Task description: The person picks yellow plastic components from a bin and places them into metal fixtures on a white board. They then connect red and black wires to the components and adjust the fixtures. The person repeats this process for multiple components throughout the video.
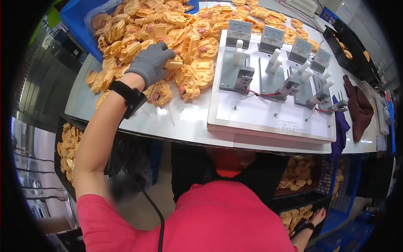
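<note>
My left hand (pixel 152 63), in a grey knitted glove with a black band on the wrist, reaches into a large heap of orange plastic housings (pixel 168 21) on the table. Its fingers are curled on one orange plastic housing (pixel 173 64), whose end sticks out past them. Other housings close by carry pinkish round pieces and thin wires. Low on the right, my bare right hand (pixel 319 215) is beside a black bin (pixel 317 199) of orange parts under the table; its fingers are too small and partly hidden to read.
A white test board (pixel 252 113) with several meters, white posts and metal clamps stands right of the heap. A blue crate (pixel 79 25) lies behind it at left. Dark cloths (pixel 358 109) hang at the table's right edge. A black cable (pixel 155 206) runs past my left side.
</note>
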Motion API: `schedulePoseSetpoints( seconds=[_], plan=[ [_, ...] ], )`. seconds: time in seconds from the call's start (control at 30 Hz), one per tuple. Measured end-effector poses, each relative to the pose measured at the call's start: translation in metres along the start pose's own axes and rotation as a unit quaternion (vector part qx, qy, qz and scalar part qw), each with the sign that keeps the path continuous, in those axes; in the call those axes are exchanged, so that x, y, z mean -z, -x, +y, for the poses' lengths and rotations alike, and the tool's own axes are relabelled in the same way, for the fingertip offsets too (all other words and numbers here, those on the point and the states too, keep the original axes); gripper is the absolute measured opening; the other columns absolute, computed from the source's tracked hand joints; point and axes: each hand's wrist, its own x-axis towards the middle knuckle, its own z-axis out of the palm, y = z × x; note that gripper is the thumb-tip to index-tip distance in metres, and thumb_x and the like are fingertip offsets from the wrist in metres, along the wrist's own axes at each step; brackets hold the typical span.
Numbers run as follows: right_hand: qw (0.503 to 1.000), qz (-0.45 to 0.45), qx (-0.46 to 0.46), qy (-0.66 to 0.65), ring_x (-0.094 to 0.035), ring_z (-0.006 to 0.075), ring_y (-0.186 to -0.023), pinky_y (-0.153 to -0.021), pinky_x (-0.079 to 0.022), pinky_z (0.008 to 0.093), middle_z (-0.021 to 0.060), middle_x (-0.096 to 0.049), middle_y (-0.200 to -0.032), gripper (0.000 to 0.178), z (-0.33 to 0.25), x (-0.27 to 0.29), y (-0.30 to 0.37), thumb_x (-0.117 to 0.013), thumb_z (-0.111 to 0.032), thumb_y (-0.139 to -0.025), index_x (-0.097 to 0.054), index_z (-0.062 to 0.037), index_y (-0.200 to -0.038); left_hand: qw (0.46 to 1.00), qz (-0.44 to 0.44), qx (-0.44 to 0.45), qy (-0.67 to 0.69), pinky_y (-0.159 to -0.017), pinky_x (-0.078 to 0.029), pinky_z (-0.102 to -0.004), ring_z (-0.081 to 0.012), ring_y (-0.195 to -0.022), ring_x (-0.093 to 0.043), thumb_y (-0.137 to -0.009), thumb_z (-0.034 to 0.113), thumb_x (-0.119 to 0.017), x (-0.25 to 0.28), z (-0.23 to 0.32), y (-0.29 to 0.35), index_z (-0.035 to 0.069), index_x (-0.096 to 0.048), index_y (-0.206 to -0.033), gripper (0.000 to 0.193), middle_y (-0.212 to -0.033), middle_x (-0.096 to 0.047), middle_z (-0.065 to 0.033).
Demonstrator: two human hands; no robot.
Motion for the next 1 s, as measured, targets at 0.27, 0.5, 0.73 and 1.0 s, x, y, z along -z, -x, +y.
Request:
schedulePoseSetpoints(
  seconds=[0.27,0.5,0.73,1.0],
  plan=[
    [0.937,-0.238,0.243,-0.086,-0.060,0.0085,-0.100,-0.087,-0.045,0.0228,0.0027,-0.065,-0.116,0.030,-0.253,-0.165,0.140,-0.056,-0.024,-0.102,-0.060,-0.0072,-0.127,0.987,0.071,0.024,0.145,-0.088,-0.050,-0.0366,-0.0278,-0.104,-0.059,-0.078,0.009,-0.065,0.010,-0.022,0.008,0.009,-0.059,-0.114,0.037,-0.111,-0.057,-0.0098],
    [0.686,-0.592,0.418,-0.060,-0.061,0.0153,-0.097,-0.087,-0.049,0.0282,0.0076,-0.064,-0.109,0.035,-0.349,-0.263,0.332,-0.071,-0.007,-0.088,-0.061,-0.0030,-0.121,0.816,0.100,0.109,0.558,-0.097,-0.050,-0.0364,-0.0229,-0.112,-0.059,-0.083,0.009,-0.060,0.037,-0.003,0.069,0.001,-0.051,-0.129,0.047,-0.124,-0.058,-0.0114],
    [0.538,-0.777,0.267,-0.189,-0.060,0.0201,-0.117,-0.094,-0.049,0.0334,0.0128,-0.048,-0.142,0.076,-0.363,-0.308,0.423,-0.076,-0.018,-0.087,-0.034,-0.0068,-0.149,0.547,-0.038,0.089,0.831,-0.100,-0.051,-0.0420,-0.0273,-0.121,-0.057,-0.087,-0.004,-0.055,0.046,0.077,0.115,0.003,-0.043,-0.139,0.053,-0.131,-0.055,-0.0162],
    [0.629,-0.692,0.299,-0.188,-0.060,0.0239,-0.115,-0.094,-0.049,0.0320,0.0147,-0.053,-0.132,0.078,-0.366,-0.326,0.433,-0.072,-0.009,-0.088,-0.029,-0.0070,-0.152,0.581,0.047,0.089,0.808,-0.107,-0.045,-0.0422,-0.0307,-0.141,-0.036,-0.086,-0.004,-0.065,0.036,0.135,0.112,0.009,-0.014,-0.156,0.087,-0.154,-0.027,-0.0176]
  ],
)
